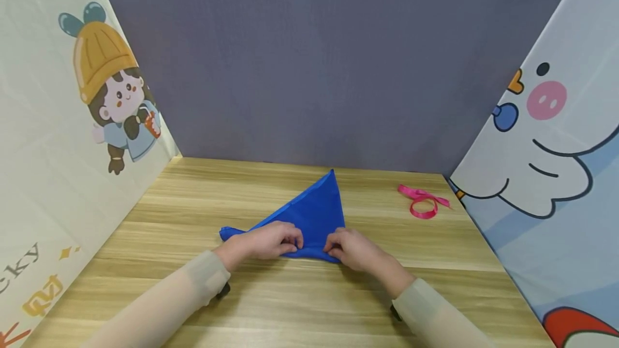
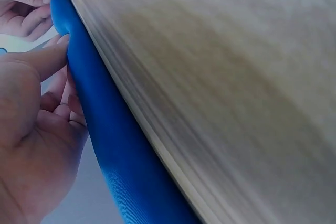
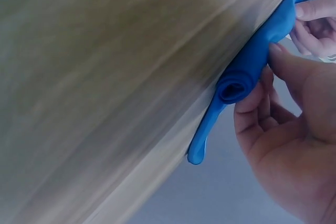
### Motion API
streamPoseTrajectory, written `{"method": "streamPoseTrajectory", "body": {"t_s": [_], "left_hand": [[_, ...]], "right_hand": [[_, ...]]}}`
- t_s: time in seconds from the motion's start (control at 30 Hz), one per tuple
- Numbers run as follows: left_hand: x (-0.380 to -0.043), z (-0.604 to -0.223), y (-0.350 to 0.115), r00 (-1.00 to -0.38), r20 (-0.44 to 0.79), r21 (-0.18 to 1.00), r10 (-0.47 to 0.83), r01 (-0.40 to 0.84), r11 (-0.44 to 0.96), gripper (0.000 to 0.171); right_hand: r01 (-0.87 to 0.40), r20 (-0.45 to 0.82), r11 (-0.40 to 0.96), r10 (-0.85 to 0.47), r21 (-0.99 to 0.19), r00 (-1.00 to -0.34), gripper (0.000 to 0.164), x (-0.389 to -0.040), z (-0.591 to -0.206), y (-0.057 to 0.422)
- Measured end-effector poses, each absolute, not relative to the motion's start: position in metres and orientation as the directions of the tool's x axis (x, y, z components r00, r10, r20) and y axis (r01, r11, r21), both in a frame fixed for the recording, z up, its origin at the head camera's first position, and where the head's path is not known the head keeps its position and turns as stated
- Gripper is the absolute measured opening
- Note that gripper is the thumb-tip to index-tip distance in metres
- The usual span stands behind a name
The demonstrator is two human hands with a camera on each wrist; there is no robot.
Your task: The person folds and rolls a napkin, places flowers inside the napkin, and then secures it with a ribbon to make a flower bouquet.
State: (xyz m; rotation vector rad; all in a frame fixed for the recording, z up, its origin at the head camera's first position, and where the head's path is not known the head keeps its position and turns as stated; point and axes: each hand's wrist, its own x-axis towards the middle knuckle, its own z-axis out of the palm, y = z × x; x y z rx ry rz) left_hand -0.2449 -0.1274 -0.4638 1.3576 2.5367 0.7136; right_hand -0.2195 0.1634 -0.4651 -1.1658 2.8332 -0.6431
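A blue cloth lies on the wooden table, its far part a flat triangle that points away from me. The near edge is rolled into a tube; its spiral end shows in the right wrist view. My left hand pinches the roll near its middle, thumb on the near side and fingers curled behind. Near the right end my right hand pinches the same roll between thumb and fingers. Beyond the left wrist, a bunched end of the cloth sticks out to the left.
A pink ribbon, partly looped, lies at the back right of the table. Behind the table rises a grey panel. Printed sheets with cartoon figures stand along the left and right sides.
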Motion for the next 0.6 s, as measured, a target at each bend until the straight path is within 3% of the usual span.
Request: {"method": "streamPoseTrajectory", "body": {"t_s": [0.2, 0.33, 0.6], "left_hand": [[-0.2462, -0.4666, -0.1292, -0.557, 0.091, 0.468, 0.826, 0.756, 0.458, 0.013], [-0.2456, -0.4666, -0.1308, -0.567, 0.073, 0.490, 0.821, 0.737, 0.465, 0.015], [-0.2445, -0.4656, -0.1310, -0.556, 0.079, 0.478, 0.827, 0.749, 0.458, 0.016]], "right_hand": [[-0.637, 0.093, 0.677, -0.655, -0.370, -0.750, 0.008, -0.2155, -0.4639, 0.1622], [-0.600, 0.041, 0.693, -0.640, -0.400, -0.767, 0.015, -0.2147, -0.4635, 0.1626], [-0.634, 0.066, 0.661, -0.669, -0.402, -0.740, 0.011, -0.2184, -0.4656, 0.1667]]}}
